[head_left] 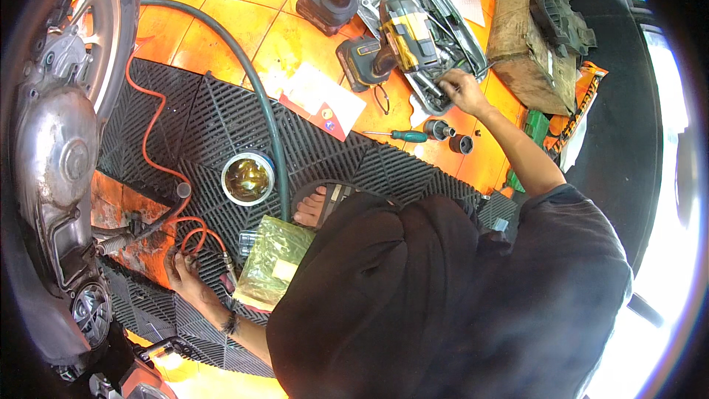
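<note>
My right hand [461,91] reaches into the near end of a grey tool tray [473,41] full of metal tools. Its fingers are curled together, and what they grip, if anything, is too small to make out. Over the tray lies a yellow and black cordless impact wrench [408,29]. A green-handled screwdriver [408,136] and two dark sockets [461,144] lie just below the tray. On the left, my left hand [182,273] is low by the floor, fingers slightly apart, beside a coiled orange air hose [193,230]. It appears to hold nothing.
A motorcycle's engine casing [63,148] and wheel fill the left side. A round can of amber liquid [248,179] stands on the black ribbed mat [214,114], near a thick dark hose [247,59] and a yellowish clear-wrapped box [275,258]. A worn wooden box [528,48] stands far right.
</note>
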Action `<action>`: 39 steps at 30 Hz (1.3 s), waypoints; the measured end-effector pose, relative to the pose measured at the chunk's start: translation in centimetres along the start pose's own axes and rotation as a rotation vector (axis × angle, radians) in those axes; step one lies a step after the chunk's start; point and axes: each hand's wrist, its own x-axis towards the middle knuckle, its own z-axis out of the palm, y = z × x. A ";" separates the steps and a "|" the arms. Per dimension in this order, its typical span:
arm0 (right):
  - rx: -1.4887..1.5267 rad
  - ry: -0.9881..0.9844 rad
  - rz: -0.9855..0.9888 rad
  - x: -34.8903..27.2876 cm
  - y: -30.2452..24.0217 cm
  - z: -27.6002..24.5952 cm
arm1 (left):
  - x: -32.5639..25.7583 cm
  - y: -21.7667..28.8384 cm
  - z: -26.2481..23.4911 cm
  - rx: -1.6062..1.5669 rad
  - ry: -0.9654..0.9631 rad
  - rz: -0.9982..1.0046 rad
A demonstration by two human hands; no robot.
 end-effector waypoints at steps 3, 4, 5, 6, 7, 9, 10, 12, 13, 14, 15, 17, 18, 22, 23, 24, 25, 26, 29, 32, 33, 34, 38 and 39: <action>-0.026 0.211 0.153 1.3 1.1 0.3 | 0.3 -0.2 0.3 0.007 0.008 -0.017; -0.081 0.185 0.053 2.0 1.3 0.4 | 0.4 -0.4 0.4 0.009 0.007 -0.025; -0.088 0.080 0.174 2.8 -1.1 0.2 | 0.4 -0.5 0.3 0.022 0.003 -0.018; -0.128 0.088 0.173 3.1 -1.4 0.5 | 0.6 -0.6 0.4 0.028 -0.010 -0.014; -0.169 0.097 0.173 3.2 -1.4 0.8 | 0.7 -0.6 0.5 0.034 -0.022 -0.010; -0.174 0.120 0.220 3.4 -1.3 1.5 | 0.7 -0.6 1.0 -0.004 -0.027 -0.018; -0.176 0.132 0.245 3.3 -1.3 1.8 | 0.8 -0.6 1.3 -0.021 -0.030 -0.022; -0.221 0.130 0.249 3.7 -1.8 2.3 | 1.5 -0.1 2.1 0.062 -0.127 0.027; -0.243 0.128 0.253 3.6 -2.2 2.6 | 2.0 0.5 2.5 0.106 -0.176 0.051; -0.214 0.087 0.346 4.1 -2.8 2.7 | 2.0 1.9 3.1 0.193 -0.298 0.152; -0.200 0.091 0.330 4.1 -2.5 2.9 | 2.0 3.6 4.1 0.278 -0.425 0.252; -0.170 0.113 0.304 3.9 -0.9 3.4 | 1.4 7.6 6.0 0.383 -0.643 0.360; -0.197 0.114 0.315 4.3 0.5 4.1 | 1.1 9.1 6.8 0.404 -0.686 0.382; -0.301 0.001 0.327 5.9 1.1 4.2 | 0.0 12.6 10.6 0.375 -0.821 0.539; -0.272 -0.042 0.396 6.7 0.5 4.4 | -0.4 12.6 11.4 0.312 -0.841 0.563; -0.245 -0.090 0.463 7.3 -0.3 4.4 | -1.2 12.7 12.1 0.243 -0.871 0.539; -0.219 -0.138 0.531 8.0 -1.1 4.2 | -1.9 12.8 12.7 0.174 -0.902 0.515; -0.420 -0.069 0.501 7.9 1.2 4.8 | -2.5 12.3 13.8 0.100 -0.951 0.504; -0.398 -0.030 0.617 7.8 -3.9 5.1 | -3.3 10.4 14.6 -0.102 -0.955 0.418; -0.458 0.046 0.517 8.6 -0.7 6.3 | -3.5 9.3 14.2 -0.237 -0.923 0.309; -0.471 0.046 0.463 8.4 -0.4 6.1 | -3.4 8.9 13.9 -0.270 -0.900 0.258; -0.494 0.078 0.450 7.9 0.0 6.0 | -3.4 8.4 13.7 -0.303 -0.878 0.207; 0.330 0.230 0.596 5.0 1.0 4.5 | -4.2 6.8 14.0 -0.358 -0.847 0.062; 0.402 0.253 0.550 4.1 1.9 3.7 | -4.4 6.1 14.3 -0.391 -0.878 0.019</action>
